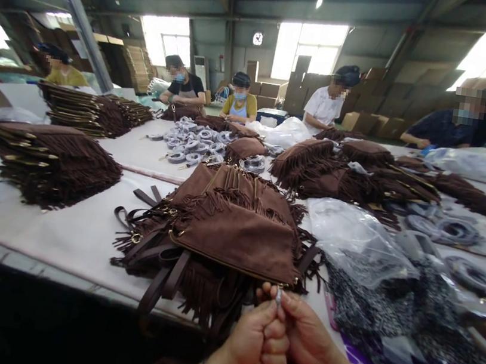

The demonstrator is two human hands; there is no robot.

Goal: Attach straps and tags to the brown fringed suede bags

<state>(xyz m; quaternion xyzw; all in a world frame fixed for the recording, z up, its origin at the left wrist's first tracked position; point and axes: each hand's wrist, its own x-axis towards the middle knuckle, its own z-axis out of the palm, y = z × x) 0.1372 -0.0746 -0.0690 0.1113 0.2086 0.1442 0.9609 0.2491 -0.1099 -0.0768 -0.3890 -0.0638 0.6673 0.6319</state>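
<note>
My left hand is closed in a fist, with thumb and forefinger pinched at a small pale silvery piece. From the other side my right hand closes its fingers on that same piece; its kind is too small to tell. Both hands meet at the table's front edge, just below the zipper end of a brown fringed bag. This bag lies flat on top of a pile of similar bags with dark straps and gold-coloured hardware. Whether the piece is joined to the bag cannot be made out.
Stacks of fringed bags stand on the white table at the left. Wrapped coiled straps lie mid-table. To the right are clear plastic bags and a black-and-white speckled bundle. Several people work across the table.
</note>
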